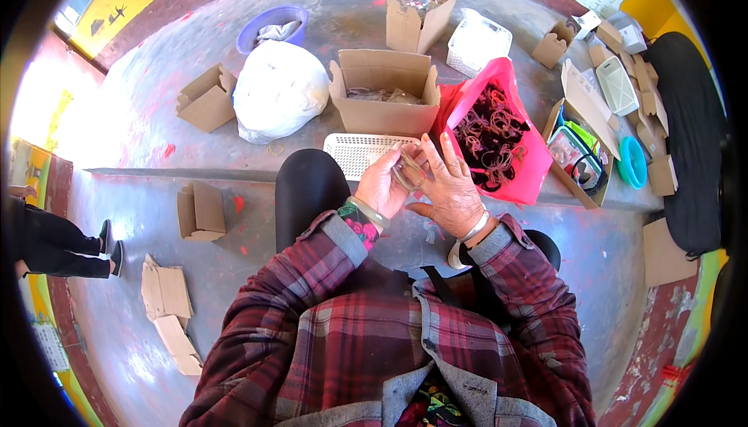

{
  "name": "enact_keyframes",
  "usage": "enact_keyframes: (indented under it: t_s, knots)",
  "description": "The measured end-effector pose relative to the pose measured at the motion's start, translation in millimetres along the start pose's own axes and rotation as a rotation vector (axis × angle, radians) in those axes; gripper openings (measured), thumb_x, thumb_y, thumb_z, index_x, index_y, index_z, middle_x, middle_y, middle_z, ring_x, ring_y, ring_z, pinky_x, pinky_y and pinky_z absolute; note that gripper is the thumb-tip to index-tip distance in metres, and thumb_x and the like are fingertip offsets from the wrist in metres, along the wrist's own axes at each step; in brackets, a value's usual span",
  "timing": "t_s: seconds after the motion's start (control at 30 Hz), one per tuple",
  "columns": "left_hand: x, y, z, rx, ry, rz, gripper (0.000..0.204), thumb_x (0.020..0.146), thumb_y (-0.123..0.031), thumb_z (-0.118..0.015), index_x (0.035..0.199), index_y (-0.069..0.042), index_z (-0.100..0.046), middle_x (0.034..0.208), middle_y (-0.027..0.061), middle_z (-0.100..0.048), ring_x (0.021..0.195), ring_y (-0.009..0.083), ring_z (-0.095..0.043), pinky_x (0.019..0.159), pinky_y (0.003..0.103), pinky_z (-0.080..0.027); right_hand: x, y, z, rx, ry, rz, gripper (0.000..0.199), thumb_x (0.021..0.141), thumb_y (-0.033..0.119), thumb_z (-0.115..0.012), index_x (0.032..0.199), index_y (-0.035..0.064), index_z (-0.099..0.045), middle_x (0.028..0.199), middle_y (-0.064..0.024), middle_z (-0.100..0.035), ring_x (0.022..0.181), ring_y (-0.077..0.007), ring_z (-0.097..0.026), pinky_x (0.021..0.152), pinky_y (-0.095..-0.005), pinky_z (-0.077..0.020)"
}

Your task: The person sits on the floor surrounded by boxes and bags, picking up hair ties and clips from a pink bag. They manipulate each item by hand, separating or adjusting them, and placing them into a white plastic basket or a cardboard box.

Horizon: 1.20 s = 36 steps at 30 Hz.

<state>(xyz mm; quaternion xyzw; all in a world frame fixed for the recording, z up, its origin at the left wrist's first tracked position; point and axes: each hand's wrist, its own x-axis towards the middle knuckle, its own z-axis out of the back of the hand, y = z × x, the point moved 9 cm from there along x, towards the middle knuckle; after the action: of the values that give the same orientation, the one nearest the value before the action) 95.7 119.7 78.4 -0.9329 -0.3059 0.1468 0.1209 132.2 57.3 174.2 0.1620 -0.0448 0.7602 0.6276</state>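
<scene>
An open cardboard box [386,120], stiff and square, holds a heap of small clear pieces [386,97]. To its left bulges a smooth white bag [280,92]; to its right gapes a shiny pink bag [538,166] full of tangled dark and pale rings [491,135]. In front of it lies a white tray [343,146] pierced with holes, partly behind my left hand [379,185]. Nearer me than the box, that hand pinches thin, pale round loops [409,171], perhaps plastic; my right hand [450,193] spreads wide beside them.

Site looks like a makeshift workroom: scuffed concrete floor [257,287], raised step [167,146], peeling painted wall [662,326] near right; far side holds open cardboard boxes [386,119] and a pink bag [538,164] of small loops [487,135].
</scene>
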Motion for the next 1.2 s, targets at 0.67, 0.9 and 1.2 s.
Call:
enact_keyframes:
  t_s: [0.67, 0.9, 1.2]
  knots:
    - [-1.4, 6.0, -3.3, 0.006, 0.018, -0.016, 0.051, 0.095, -0.041, -0.025, 0.115, 0.001, -0.046, 0.12, 0.0153, -0.05, 0.113, 0.0259, -0.048, 0.098, 0.042, -0.037, 1.6, 1.0, 1.0, 0.071, 0.009, 0.008, 0.067, 0.057, 0.034, -0.075, 0.12, 0.0224, -0.053, 0.141, -0.0165, -0.022, 0.13, -0.0405, -0.019, 0.094, -0.047, -0.0339]
    - [-2.7, 9.4, -3.9, -0.028, -0.031, 0.001, 0.031, 0.094, -0.024, -0.04, 0.111, 0.001, -0.045, 0.113, 0.0161, -0.052, 0.109, 0.0264, -0.051, 0.096, 0.04, -0.04, -0.3, -3.8, -0.3, 0.09, -0.014, -0.001, 0.061, 0.057, 0.029, -0.076, 0.114, 0.0203, -0.057, 0.141, -0.0172, -0.022, 0.131, -0.0404, -0.018, 0.094, -0.046, -0.0349]
    - [-4.2, -29.3, 5.4, -0.024, -0.134, -0.199, 0.029, 0.09, -0.024, -0.05, 0.114, -0.008, -0.046, 0.118, 0.0118, -0.052, 0.113, 0.0239, -0.046, 0.093, 0.038, -0.04, -13.9, -53.4, -16.6, 1.077, -0.214, -0.437, 0.035, 0.076, 0.008, -0.062, 0.111, 0.0085, -0.057, 0.114, -0.0132, -0.055, 0.112, -0.0256, -0.048, 0.091, -0.0372, -0.0392]
